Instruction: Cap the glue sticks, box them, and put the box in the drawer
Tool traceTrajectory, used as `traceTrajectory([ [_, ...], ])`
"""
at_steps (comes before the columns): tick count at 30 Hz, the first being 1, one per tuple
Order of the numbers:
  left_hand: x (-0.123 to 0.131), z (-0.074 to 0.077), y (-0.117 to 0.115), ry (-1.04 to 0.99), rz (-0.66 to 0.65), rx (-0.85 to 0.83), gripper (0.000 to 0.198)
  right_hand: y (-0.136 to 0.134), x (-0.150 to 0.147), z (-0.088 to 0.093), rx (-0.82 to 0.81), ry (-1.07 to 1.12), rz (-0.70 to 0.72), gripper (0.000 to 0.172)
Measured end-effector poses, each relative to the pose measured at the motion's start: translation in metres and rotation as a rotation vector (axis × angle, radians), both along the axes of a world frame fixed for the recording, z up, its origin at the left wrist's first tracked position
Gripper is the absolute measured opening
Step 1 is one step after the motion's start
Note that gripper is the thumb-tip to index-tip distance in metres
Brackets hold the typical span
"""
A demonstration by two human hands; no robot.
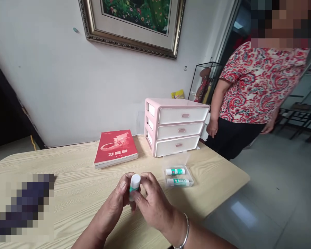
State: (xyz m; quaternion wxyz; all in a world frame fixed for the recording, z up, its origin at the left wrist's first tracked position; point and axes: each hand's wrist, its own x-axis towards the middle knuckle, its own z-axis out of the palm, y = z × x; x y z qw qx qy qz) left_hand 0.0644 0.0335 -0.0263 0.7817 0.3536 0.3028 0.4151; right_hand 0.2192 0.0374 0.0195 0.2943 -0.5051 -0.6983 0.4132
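Between my two hands is a green and white glue stick [134, 188], held upright with its white cap on top. My left hand [116, 193] is closed round its left side. My right hand [154, 199], with a silver bangle at the wrist, grips it from the right, thumb across the front. To the right of my hands lies an open clear plastic box [191, 178] with its lid tilted back. Two more glue sticks lie inside it, an upper one [175, 171] and a lower one [178, 182].
A pink and white drawer unit [177, 128] stands on the wooden table [74, 166] by the wall. Left of it lies a red book [116, 147]. A person in a patterned shirt [261, 86] stands beyond the table's right end. A blurred dark patch [25, 207] is at the left.
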Motion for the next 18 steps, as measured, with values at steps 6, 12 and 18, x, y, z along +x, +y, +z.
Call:
traceTrajectory([
  [6, -0.003, 0.000, 0.004, 0.214, 0.007, -0.047, 0.052, 0.022, 0.073, 0.038, 0.316, -0.454, -0.013, 0.029],
  [12, 0.001, 0.016, 0.008, 0.394, -0.134, -0.022, 0.057, 0.056, 0.138, 0.046, 0.033, -0.895, 0.223, 0.012],
  [18, 0.002, 0.007, 0.010, 0.496, -0.188, 0.025, 0.060, 0.065, 0.164, 0.003, -0.023, -1.032, 0.279, 0.014],
])
